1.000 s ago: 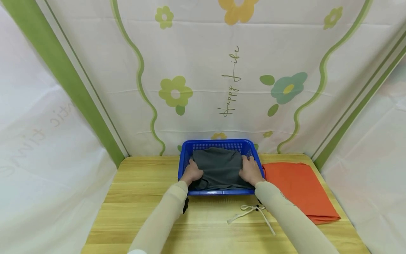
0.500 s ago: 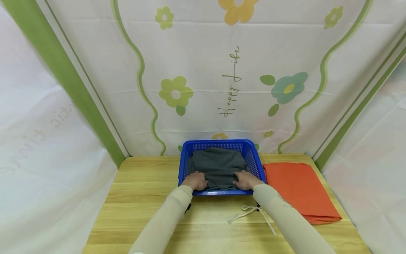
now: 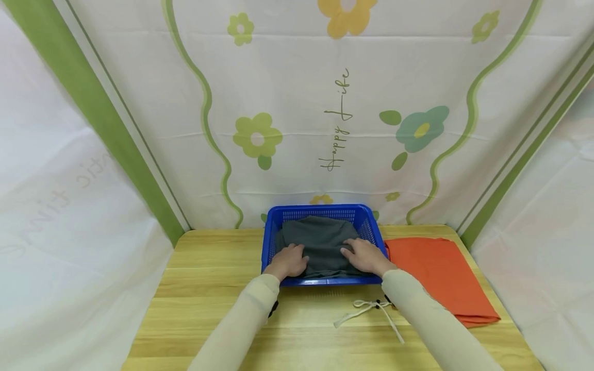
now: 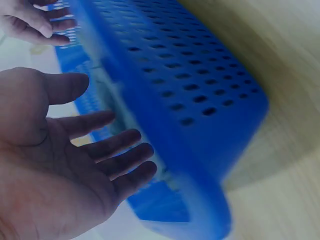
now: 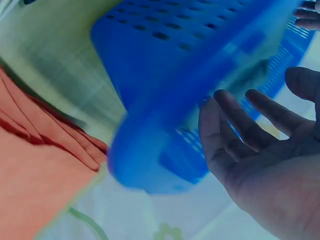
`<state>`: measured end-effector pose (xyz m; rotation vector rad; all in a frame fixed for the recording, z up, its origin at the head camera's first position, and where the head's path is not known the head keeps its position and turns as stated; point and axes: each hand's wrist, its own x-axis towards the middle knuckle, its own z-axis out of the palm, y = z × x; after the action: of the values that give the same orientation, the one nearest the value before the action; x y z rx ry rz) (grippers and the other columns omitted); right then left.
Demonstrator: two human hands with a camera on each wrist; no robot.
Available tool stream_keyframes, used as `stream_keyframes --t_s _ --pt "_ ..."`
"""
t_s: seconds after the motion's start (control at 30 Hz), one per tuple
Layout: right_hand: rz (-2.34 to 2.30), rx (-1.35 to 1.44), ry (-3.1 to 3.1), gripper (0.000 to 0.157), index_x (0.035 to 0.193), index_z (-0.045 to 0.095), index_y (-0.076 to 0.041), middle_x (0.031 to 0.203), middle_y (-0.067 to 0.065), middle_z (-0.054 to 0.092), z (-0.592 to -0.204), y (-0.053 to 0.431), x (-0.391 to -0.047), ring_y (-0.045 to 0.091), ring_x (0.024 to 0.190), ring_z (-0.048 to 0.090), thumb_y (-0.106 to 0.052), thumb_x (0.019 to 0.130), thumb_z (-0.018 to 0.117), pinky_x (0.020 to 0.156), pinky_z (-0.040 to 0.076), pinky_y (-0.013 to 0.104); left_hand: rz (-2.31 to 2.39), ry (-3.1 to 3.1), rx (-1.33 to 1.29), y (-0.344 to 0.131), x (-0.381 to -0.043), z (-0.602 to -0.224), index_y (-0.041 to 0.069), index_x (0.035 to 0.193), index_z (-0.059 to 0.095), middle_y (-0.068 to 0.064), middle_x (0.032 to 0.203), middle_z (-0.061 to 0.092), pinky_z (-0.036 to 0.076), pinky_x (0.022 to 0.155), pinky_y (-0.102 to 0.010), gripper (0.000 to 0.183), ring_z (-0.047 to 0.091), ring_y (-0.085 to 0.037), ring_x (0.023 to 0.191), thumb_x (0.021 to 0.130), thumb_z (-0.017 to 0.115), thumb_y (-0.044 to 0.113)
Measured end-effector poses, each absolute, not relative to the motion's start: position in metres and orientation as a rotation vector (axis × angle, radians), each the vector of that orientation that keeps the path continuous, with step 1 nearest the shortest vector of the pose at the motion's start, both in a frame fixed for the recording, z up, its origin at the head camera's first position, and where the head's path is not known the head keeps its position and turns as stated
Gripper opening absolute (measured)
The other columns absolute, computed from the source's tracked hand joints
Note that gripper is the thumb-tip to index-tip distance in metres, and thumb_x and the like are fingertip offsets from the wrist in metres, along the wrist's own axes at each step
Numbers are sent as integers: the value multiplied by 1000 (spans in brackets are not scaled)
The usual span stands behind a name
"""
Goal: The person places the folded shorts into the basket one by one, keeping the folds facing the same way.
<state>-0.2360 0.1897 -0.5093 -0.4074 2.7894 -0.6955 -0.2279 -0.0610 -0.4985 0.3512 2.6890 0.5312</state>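
Note:
A blue plastic basket (image 3: 325,281) with perforated sides stands at the back of the wooden table, holding a folded dark grey cloth (image 3: 322,242). My left hand (image 3: 290,261) is over the cloth's near left part, and my right hand (image 3: 365,255) over its right part. In the left wrist view the left hand (image 4: 70,150) has its fingers spread and nothing in its palm, above the basket rim. The right wrist view has the right hand (image 5: 270,145) with loosely bent fingers, holding nothing. Whether the fingertips touch the cloth is hard to tell.
Right of the basket lies a folded orange cloth (image 3: 441,278), close against it. A white cord (image 3: 366,309) tied in a bow lies before the basket on the wooden table (image 3: 209,288). Printed white curtains (image 3: 287,77) hang behind and at both sides.
Both hands first slid from the basket's sides toward its near middle. Since then they have lifted and shifted slightly farther in over the grey cloth. The basket and orange cloth stay put.

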Motion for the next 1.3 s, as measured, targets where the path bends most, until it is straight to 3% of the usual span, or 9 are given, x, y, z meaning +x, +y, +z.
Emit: stream_keyframes --t_s 0.2,0.33,0.6,0.87,1.07,1.3 --pt "-802 -453 2905 38 134 63 -3 115 11 68 -492 205 -221 28 102 65 -27 106 56 85 55 49 652 2814 469 -54 -215 -482 0 150 46 -23 148 49 42 109 -54 52 49 -41 134 107 52 29" --pt "-851 -458 2984 38 135 62 -3 116 11 68 -483 224 -208 26 101 65 -27 105 58 85 55 49 696 2884 544 -46 -201 -472 1 149 47 -22 144 52 48 104 -52 53 53 -39 130 106 55 30" --pt "-910 -293 3090 43 136 59 3 115 19 68 -474 278 -183 39 102 64 -26 105 59 83 54 58 790 2904 723 -25 -170 -463 4 146 52 -16 139 56 52 99 -46 50 57 -32 125 104 59 29" --pt "-832 -86 3130 53 133 54 12 119 35 60 -497 346 -167 52 105 59 -32 104 59 78 51 62 862 2824 911 -1 -148 -468 7 143 56 -8 133 61 53 97 -37 45 60 -22 119 103 61 28" --pt "-737 57 3045 68 135 45 21 126 44 53 -524 404 -169 57 103 57 -36 102 59 78 50 64 765 2736 1000 26 -132 -481 9 142 57 -3 132 61 50 98 -29 47 59 -15 120 101 63 31" --pt "-617 183 2916 91 133 32 33 127 54 40 -550 448 -173 71 107 43 -48 101 56 84 44 73 795 2613 929 54 -125 -501 11 144 54 0 138 58 48 102 -28 48 54 -13 127 102 61 33"
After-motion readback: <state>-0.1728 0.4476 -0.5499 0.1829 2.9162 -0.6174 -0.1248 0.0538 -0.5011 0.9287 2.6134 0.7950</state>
